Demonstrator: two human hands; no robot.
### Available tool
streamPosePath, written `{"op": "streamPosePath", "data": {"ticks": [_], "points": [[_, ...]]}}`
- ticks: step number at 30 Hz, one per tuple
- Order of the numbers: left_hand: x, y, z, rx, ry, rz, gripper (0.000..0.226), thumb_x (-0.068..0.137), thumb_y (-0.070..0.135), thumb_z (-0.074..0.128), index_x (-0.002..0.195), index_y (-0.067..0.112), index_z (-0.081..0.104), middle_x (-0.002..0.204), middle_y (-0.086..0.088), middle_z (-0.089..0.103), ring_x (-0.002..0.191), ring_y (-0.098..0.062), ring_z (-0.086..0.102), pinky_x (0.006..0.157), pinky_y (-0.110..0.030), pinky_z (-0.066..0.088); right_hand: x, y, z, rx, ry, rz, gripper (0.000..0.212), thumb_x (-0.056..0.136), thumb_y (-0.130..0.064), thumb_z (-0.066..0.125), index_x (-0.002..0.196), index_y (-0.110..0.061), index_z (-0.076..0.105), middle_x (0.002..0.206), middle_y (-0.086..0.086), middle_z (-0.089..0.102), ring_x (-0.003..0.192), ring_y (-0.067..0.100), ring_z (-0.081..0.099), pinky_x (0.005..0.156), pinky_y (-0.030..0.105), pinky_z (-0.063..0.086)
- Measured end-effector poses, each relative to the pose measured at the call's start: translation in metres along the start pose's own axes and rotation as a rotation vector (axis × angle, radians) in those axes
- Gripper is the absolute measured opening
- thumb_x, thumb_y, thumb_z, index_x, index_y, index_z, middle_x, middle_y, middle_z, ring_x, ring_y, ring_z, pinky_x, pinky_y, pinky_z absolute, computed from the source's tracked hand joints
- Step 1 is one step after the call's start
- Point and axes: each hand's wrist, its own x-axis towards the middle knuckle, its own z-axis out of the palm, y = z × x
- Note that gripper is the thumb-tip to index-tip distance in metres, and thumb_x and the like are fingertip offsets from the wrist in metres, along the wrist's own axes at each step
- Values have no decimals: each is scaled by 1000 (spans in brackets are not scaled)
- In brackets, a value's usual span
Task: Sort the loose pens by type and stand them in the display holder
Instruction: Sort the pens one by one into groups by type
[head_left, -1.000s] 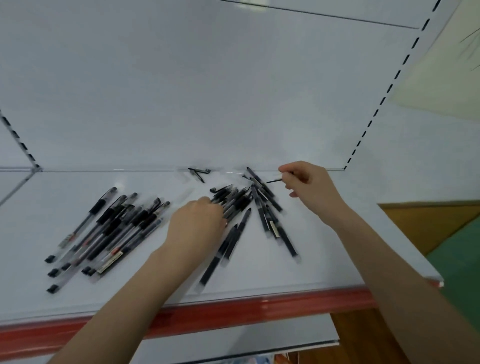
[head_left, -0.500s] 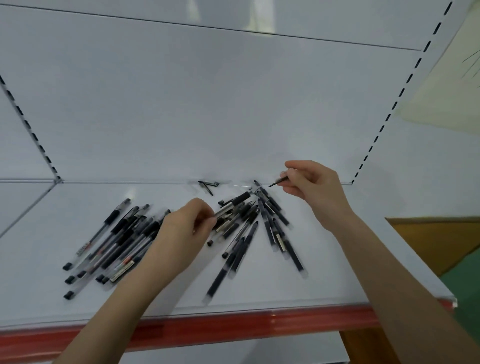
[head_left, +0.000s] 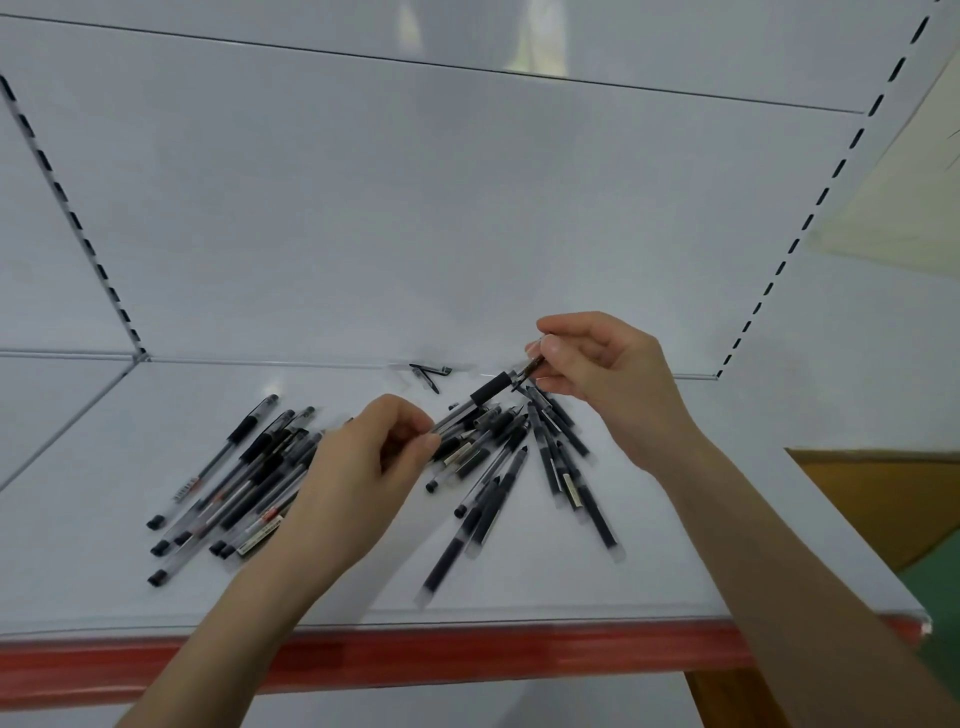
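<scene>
So a second ago my left hand (head_left: 363, 467) was lying flat on top of the heap. Now it's up off it, with one pen (head_left: 485, 392) picked out. Thumb and fingertips are curled in and pinching the clear barrel end, and the pen slants up and to the right with its black grip section well clear of the shelf (head_left: 675, 545).

My right hand (head_left: 602, 374) has hardly moved. It's up near the back edge, fingers curled, still pinching the same thin dark piece (head_left: 531, 368) between thumb and forefinger. That piece now meets the writing end of the lifted pen. Can't tell if the two are actually joined or just touching.

Everything else is flat on the white shelf:
- the left bunch (head_left: 244, 478) lies roughly parallel, caps toward the front left, and my left wrist covers part of it
- the middle heap (head_left: 493, 467) fans out right under the lifted pen
- the right few (head_left: 566, 457) run from below my right hand toward the front edge, just beside the middle heap

There are a couple of small black bits (head_left: 428, 373) by the back panel (head_left: 415, 208), apart from the pens. A red strip (head_left: 467, 660) runs along the shelf's front lip.
</scene>
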Motion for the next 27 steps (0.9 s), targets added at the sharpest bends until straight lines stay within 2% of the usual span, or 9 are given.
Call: {"op": "streamPosePath", "data": {"ticks": [4, 6, 11, 16, 20, 23, 25, 27], "points": [[-2, 5, 2, -38, 20, 17, 19, 84, 15, 60, 78, 32, 57, 67, 3, 62, 69, -13, 54, 60, -19, 43, -4, 3, 4, 19, 3, -3, 16, 87, -3, 57, 91, -15, 65, 72, -3, 71, 69, 10, 69, 70, 22, 57], [-3, 7, 4, -43, 32, 32, 16, 84, 11, 60, 85, 27, 63, 64, 3, 63, 73, -17, 54, 59, -16, 42, -5, 5, 6, 25, 32, -11, 15, 88, -2, 57, 91, -14, 66, 71, -3, 71, 67, 9, 68, 69, 20, 57], [-1, 5, 6, -13, 90, 58, 14, 82, 5, 62, 93, 9, 70, 56, 20, 60, 61, 8, 56, 58, -3, 41, -4, 9, 12, -18, 62, -42, 16, 88, -2, 56, 90, -15, 65, 71, -3, 70, 65, 7, 68, 65, 16, 54], [-1, 2, 5, -25, 121, 58, 15, 81, 3, 62, 93, 6, 70, 66, 18, 61, 58, 15, 56, 58, 0, 40, -2, 14, 19, -24, 53, -72, 15, 88, -1, 56, 91, -13, 63, 74, 1, 68, 64, 5, 67, 65, 16, 53], [-1, -10, -1, 29, 134, 4, 11, 82, 9, 63, 90, 13, 70, 65, 16, 61, 61, 8, 57, 57, -3, 42, 6, 22, 21, -41, -63, -5, 13, 89, -3, 55, 97, -11, 63, 82, 6, 68, 70, 8, 69, 68, 19, 55], [0, -25, -15, 177, 193, -14, 9, 83, 12, 62, 88, 13, 69, 70, 10, 63, 64, -2, 58, 59, -4, 41, 18, 34, 19, -135, -114, 54, 17, 90, -7, 55, 106, -10, 61, 85, 4, 68, 71, 8, 69, 71, 19, 56], [-2, -39, -25, 344, 243, -43, 12, 83, 11, 61, 91, 8, 70, 82, -3, 65, 71, -11, 57, 62, -11, 37, 30, 45, 13, -267, -77, 65, 21, 89, -8, 57, 109, -5, 61, 82, 1, 67, 73, 9, 67, 74, 21, 56], [-6, -55, -35, 482, 277, -101, 13, 82, 10, 61, 91, 5, 70, 88, -12, 62, 79, -28, 58, 66, -25, 36, 42, 55, 9, -440, -65, 40, 17, 88, -9, 59, 104, -5, 64, 82, 1, 66, 77, 14, 65, 79, 24, 53]]}}
